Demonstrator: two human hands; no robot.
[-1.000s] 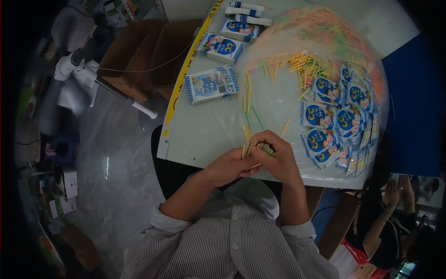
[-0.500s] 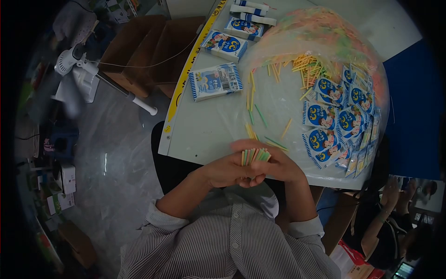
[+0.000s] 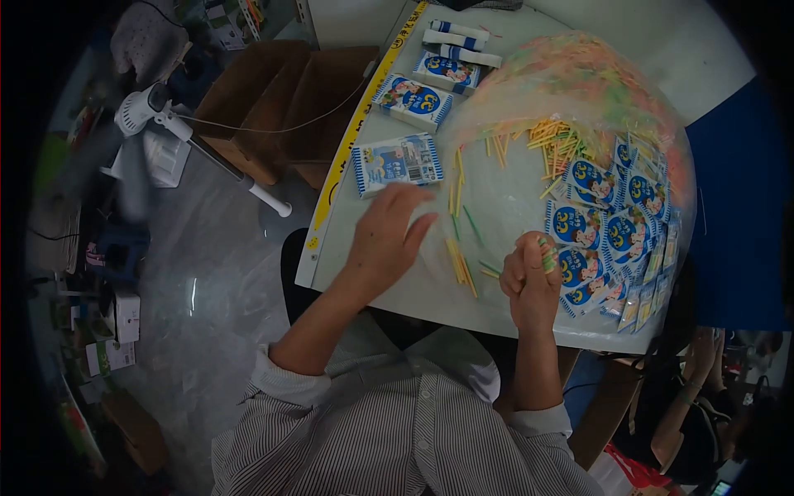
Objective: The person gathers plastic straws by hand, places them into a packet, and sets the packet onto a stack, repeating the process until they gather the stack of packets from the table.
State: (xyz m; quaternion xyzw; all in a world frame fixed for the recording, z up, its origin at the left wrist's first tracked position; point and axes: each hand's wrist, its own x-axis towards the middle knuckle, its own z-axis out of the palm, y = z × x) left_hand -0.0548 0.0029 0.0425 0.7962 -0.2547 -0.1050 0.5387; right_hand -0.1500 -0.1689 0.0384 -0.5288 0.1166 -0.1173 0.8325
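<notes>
My right hand (image 3: pixel 536 271) is closed around a bundle of coloured sticks (image 3: pixel 547 255), whose ends show at the top of the fist. Just below a blue-and-white packet (image 3: pixel 399 162), my left hand (image 3: pixel 386 236) has its fingers apart and holds nothing. Loose yellow and green sticks (image 3: pixel 461 266) lie on the table between my hands. Beside my right hand are several small blue-and-white sachets (image 3: pixel 576 225) on clear plastic. More yellow and orange sticks (image 3: pixel 556 142) lie in a heap farther back.
A large clear bag (image 3: pixel 579 66) of coloured pieces is at the back of the table (image 3: pixel 339 248). More packets (image 3: pixel 413 101) and white-and-blue strips (image 3: pixel 459 37) lie at the back left. Cardboard boxes (image 3: pixel 269 107) and a fan (image 3: pixel 145 107) stand left. Another person's arm (image 3: pixel 680 405) shows lower right.
My hands were together around the sticks and have parted. My left hand moved up and left, opened and empty; my right hand moved up and right with the bundle. The view has shifted slightly.
</notes>
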